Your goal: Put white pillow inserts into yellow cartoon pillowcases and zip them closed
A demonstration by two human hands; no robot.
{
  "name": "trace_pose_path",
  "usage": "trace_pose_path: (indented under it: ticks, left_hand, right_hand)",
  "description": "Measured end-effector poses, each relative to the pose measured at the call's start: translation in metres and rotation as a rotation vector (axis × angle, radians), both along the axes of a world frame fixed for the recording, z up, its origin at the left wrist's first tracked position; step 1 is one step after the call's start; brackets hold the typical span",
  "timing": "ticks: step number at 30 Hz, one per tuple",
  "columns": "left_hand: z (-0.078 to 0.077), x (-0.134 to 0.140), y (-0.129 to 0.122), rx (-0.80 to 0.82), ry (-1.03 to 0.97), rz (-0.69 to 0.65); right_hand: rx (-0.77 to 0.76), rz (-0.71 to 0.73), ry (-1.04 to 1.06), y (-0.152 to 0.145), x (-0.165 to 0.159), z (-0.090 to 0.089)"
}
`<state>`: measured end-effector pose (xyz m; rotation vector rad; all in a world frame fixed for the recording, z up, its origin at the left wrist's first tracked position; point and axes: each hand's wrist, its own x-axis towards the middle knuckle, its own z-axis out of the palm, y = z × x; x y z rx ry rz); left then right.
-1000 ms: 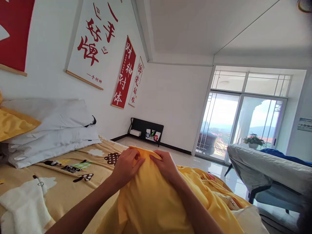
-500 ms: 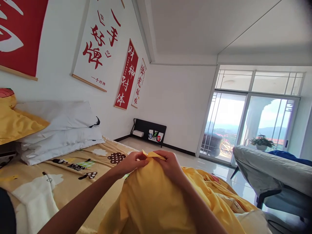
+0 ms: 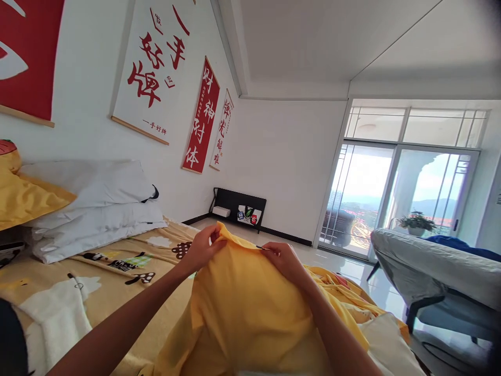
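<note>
A yellow quilt cover [image 3: 250, 303] is held up in front of me, its top edge stretched between both hands. My left hand [image 3: 208, 245] pinches the raised left end of that edge. Further right, my right hand [image 3: 282, 260] is closed on the same edge, where a small dark strip shows at the fingertips. The cloth hangs down toward me in soft folds. Its printed part [image 3: 344, 292] lies bunched on the right, beside a white fabric piece [image 3: 389, 342]. What lies inside the cover is mostly hidden.
A tan printed bedsheet [image 3: 129, 303] spreads on the left. White pillows [image 3: 97, 209] are stacked by the wall, with a yellow cushion [image 3: 31, 201] beside them. A low black rack [image 3: 227, 201] stands at the far wall. On the right is a covered table [image 3: 434, 266] with a chair [image 3: 450, 313].
My hands have moved apart, the left going left and slightly up, the right going right. The cover's edge between them is now stretched wider. The view has shifted slightly.
</note>
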<state>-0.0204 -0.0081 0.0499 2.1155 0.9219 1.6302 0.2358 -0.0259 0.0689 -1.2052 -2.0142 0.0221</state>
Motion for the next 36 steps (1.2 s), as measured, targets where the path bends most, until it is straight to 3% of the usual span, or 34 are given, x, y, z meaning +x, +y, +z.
trace_pose_path:
  ticks: [5, 12, 16, 20, 22, 25, 28, 30, 32, 36]
  left_hand:
    - [-0.005, 0.007, 0.004, 0.153, 0.105, 0.204]
    - [0.001, 0.011, 0.0, -0.023, 0.119, -0.046]
    - [0.005, 0.021, -0.013, 0.072, 0.11, 0.006]
    - [0.008, 0.031, -0.024, 0.182, 0.121, 0.114]
    - [0.008, 0.032, -0.026, 0.197, 0.114, 0.12]
    - [0.008, 0.029, -0.026, 0.194, 0.091, 0.111]
    - [0.005, 0.025, -0.024, 0.229, 0.06, 0.149]
    - [0.004, 0.024, -0.021, 0.279, 0.056, 0.204]
    - [0.004, 0.023, -0.017, 0.293, 0.048, 0.264]
    - [0.008, 0.023, -0.007, 0.189, 0.017, 0.306]
  right_hand:
    - [0.136, -0.134, -0.015, 0.003, 0.015, -0.003]
    - [0.142, -0.128, -0.133, -0.007, 0.042, 0.03]
    - [0.222, -0.195, -0.19, -0.027, 0.052, 0.049]
    - [0.362, -0.259, -0.083, -0.041, 0.057, 0.038]
    - [0.269, -0.168, -0.051, -0.044, 0.065, 0.022]
    - [-0.063, 0.001, 0.022, -0.043, 0.081, -0.005]
    - [-0.292, 0.048, 0.096, -0.039, 0.089, -0.022]
    - [-0.207, -0.033, 0.049, -0.035, 0.089, -0.024]
    - [-0.015, -0.195, -0.049, -0.032, 0.089, -0.019]
    - [0.248, -0.449, -0.207, -0.037, 0.101, -0.004]
